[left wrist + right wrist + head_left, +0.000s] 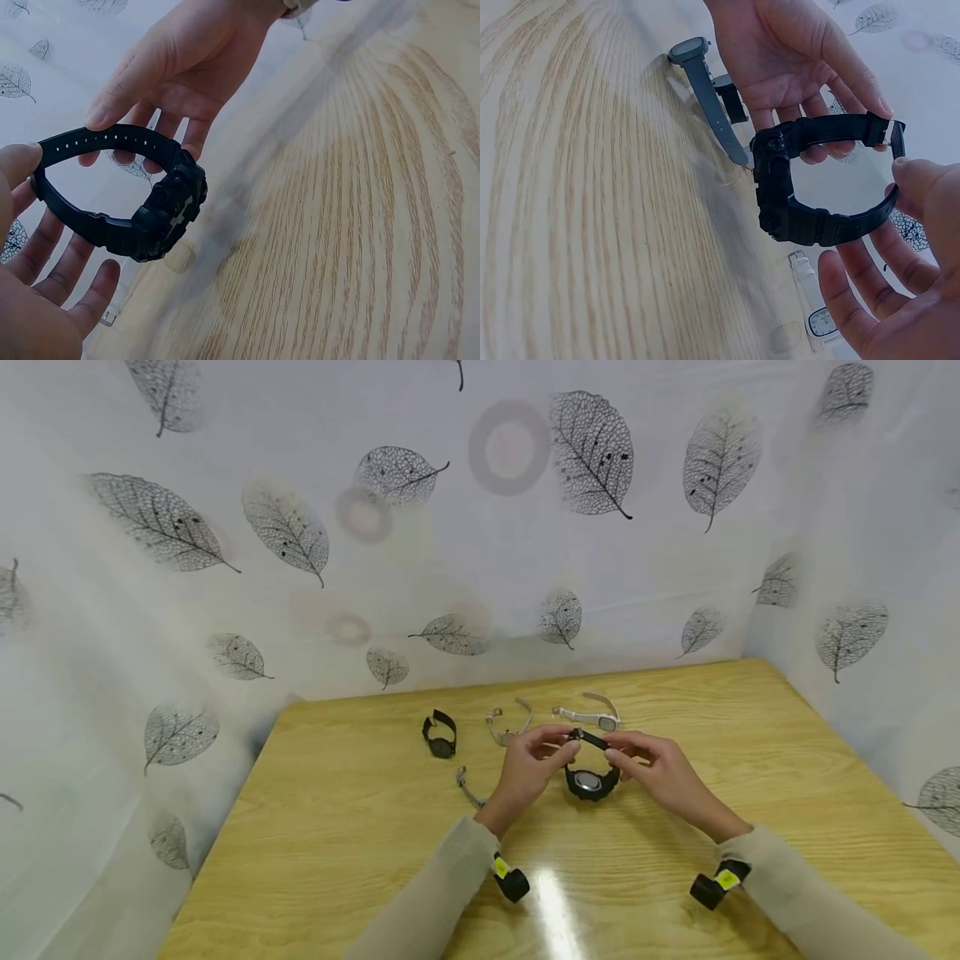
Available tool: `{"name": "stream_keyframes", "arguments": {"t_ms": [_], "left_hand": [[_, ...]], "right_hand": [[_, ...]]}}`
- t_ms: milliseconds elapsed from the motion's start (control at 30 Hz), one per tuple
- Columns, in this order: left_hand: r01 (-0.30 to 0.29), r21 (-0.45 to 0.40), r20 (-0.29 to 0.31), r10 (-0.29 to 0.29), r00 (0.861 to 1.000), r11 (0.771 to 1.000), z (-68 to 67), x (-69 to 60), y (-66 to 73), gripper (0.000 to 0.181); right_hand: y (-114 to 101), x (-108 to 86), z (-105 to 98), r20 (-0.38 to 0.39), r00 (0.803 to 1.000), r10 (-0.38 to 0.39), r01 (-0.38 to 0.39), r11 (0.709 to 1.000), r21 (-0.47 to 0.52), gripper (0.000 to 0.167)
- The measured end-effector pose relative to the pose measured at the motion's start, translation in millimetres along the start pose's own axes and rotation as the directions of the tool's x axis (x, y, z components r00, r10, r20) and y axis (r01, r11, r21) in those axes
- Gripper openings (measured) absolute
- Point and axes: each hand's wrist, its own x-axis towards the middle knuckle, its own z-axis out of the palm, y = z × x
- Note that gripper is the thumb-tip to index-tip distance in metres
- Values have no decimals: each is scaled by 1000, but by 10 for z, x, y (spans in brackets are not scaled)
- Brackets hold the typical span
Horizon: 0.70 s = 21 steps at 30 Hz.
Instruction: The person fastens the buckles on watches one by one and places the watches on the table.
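Both hands hold a black sports watch (588, 783) just above the wooden table, its round dial hanging lowest. My left hand (527, 766) pinches the buckle end of the strap between thumb and fingers. On the opposite side, my right hand (660, 770) pinches the strap near its row of holes, which the left wrist view shows clearly. The strap (97, 141) forms a loop, its ends meeting by the left fingers. In the right wrist view the metal buckle (889, 133) shows; whether its pin sits in a hole I cannot tell.
A black watch (442, 747) lies left on the table (330, 827). Behind the hands are a pale-strapped watch (495, 724) and a white watch (606, 722). A grey watch (470, 789) is partly hidden by the left hand. Leaf-patterned cloth (450, 560) hangs around the table.
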Motion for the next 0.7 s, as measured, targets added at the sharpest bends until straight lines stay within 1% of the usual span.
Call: {"name": "stream_keyframes", "arguments": {"t_ms": [200,467,700], "left_hand": [[16,-8,-14,-16,1000,1000,5,-6,20,24],[54,22,-36,-53,998,998,7,4,50,22],[104,30,-42,-103,994,994,-4,2,49,23]], "right_hand": [[0,-2,11,6,1000,-8,8,1000,13,30],[18,-11,38,15,1000,-21,20,999,35,29],[28,-20,71,18,999,-37,36,998,42,29]]}}
